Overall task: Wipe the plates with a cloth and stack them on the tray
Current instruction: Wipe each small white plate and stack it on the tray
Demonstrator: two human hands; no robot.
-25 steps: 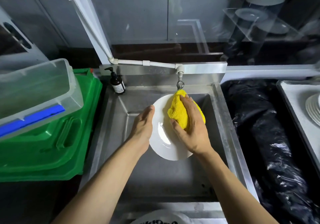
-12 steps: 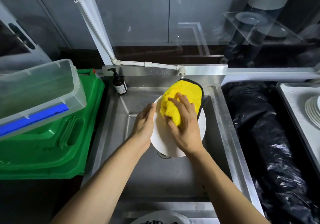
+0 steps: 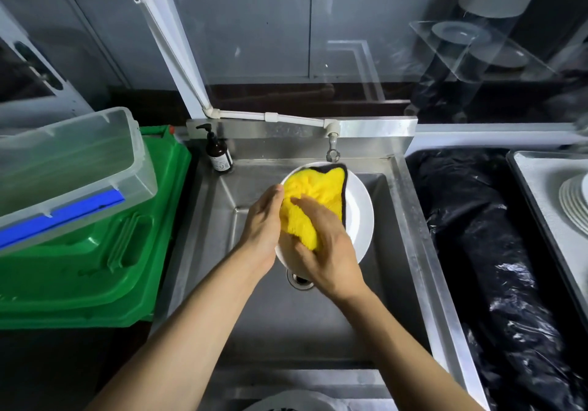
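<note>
Plate, white, is held tilted over the sink, just below the tap. The yellow cloth, bunched at the plate's 1 o'clock a second ago, now lies across its left half from 12 to 7 o'clock. The bare face, earlier at 7 o'clock, now shows at 3 o'clock. By this judgement the wiping stroke is crossing the face; the wipe is under way and stacking not yet due.

Left hand grips the rim at 9 o'clock, thumb forward beside the cloth; its fingers are hidden behind the plate. Right hand has moved down to the plate's 6 o'clock, fingers bent over the cloth and pressing it to the face.

From the sink, the tray with the stacked plates stands at 3 o'clock, beyond a black plastic sheet. A soap bottle stands at 11 o'clock, and a green bin lid lies at 9 o'clock.
</note>
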